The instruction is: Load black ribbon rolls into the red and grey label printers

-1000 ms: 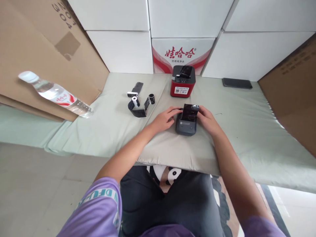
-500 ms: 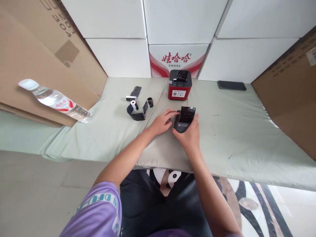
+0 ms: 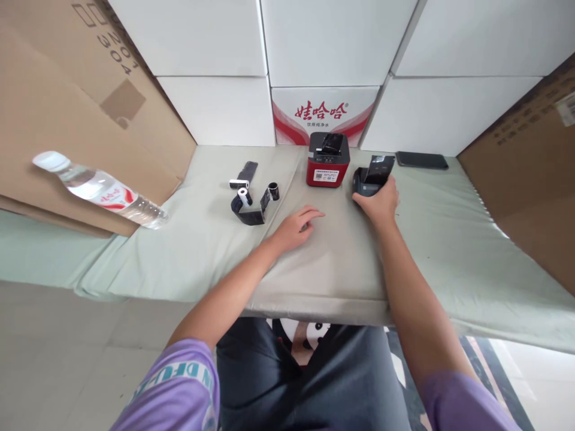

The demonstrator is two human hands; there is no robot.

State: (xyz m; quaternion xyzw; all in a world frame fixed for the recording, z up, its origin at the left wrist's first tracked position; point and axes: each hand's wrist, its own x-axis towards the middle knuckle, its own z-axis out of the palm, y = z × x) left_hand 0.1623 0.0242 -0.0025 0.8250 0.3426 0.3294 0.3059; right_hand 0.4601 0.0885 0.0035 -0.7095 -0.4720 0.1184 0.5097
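Note:
My right hand (image 3: 381, 202) grips a small dark grey printer (image 3: 369, 178) with its lid up, set on the pale green cloth (image 3: 431, 239) just right of a red printer (image 3: 329, 160). My left hand (image 3: 296, 226) rests flat on the cloth with fingers apart, holding nothing, a little in front of the red printer. Left of it lies a black ribbon strip with small rolls (image 3: 251, 203) and a separate black strip with a white roll (image 3: 244, 175).
A black phone (image 3: 421, 160) lies at the back right. A water bottle (image 3: 101, 188) lies against a cardboard box (image 3: 58, 108) on the left. White boxes (image 3: 341, 42) and a red-printed carton (image 3: 321, 112) form the back wall; another cardboard box (image 3: 530, 161) stands right.
My right hand has carried the dark grey printer from in front of me to the far side, next to the red printer. My left hand let go of it and stays on the cloth.

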